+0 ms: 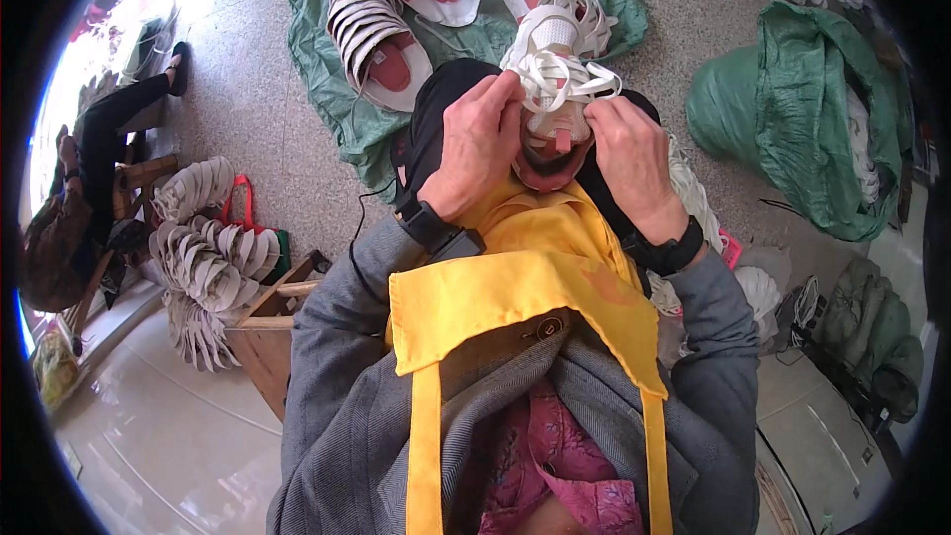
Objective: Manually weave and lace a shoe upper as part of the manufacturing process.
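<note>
A white shoe upper [551, 32] with a pinkish lining lies between my knees, its toe pointing away from me. White shoelaces [557, 79] form loose loops across its front. At the left side of the upper, my left hand [479, 139] is closed, thumb and fingers pinched at the lace. My right hand [634, 160] pinches on the opposite side, where a lace loop runs beside the fingertips; the exact grip is partly hidden by the fingers. The pink tongue tab [563, 139] shows between the two hands, above the open collar.
Ahead, a green woven sheet [327, 69] bears stacked shoe uppers [365, 20] and laced ones [584, 15]. A green sack [783, 124] stands at right. More pale uppers [213, 258] are heaped left beside a wooden box [265, 347]. Another person [99, 159] sits at far left.
</note>
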A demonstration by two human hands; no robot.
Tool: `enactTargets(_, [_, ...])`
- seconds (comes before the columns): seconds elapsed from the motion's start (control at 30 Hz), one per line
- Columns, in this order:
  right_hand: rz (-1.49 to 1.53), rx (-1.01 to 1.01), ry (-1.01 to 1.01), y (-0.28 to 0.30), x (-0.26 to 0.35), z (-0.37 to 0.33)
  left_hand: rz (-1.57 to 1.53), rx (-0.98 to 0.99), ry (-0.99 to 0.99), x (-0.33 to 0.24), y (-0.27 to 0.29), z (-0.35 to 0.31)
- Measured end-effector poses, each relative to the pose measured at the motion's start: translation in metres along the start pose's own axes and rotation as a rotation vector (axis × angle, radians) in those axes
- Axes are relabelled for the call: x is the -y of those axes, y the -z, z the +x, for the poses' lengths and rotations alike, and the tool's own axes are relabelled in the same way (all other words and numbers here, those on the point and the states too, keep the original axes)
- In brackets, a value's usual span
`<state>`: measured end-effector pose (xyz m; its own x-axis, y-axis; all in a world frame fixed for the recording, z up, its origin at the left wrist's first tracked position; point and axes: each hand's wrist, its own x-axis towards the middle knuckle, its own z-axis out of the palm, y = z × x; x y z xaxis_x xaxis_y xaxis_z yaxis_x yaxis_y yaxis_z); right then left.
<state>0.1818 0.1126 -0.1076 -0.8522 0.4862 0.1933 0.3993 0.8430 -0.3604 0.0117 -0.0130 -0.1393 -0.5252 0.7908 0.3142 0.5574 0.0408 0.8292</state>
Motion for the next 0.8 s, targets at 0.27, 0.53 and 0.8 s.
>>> enactTargets(0.27, [-0.088,-0.005,0.159,0.003,0.001,0.013,-0.060,0.068,0.070,-0.014,0.007,-0.001])
enactTargets(0.53, [0.259,-0.004,0.161,0.007,0.022,0.003,0.090,0.097,0.091,-0.012,0.004,-0.002])
enactTargets(0.8, [0.669,0.056,0.044,0.017,0.053,-0.017,0.108,0.051,0.093,-0.005,0.000,-0.004])
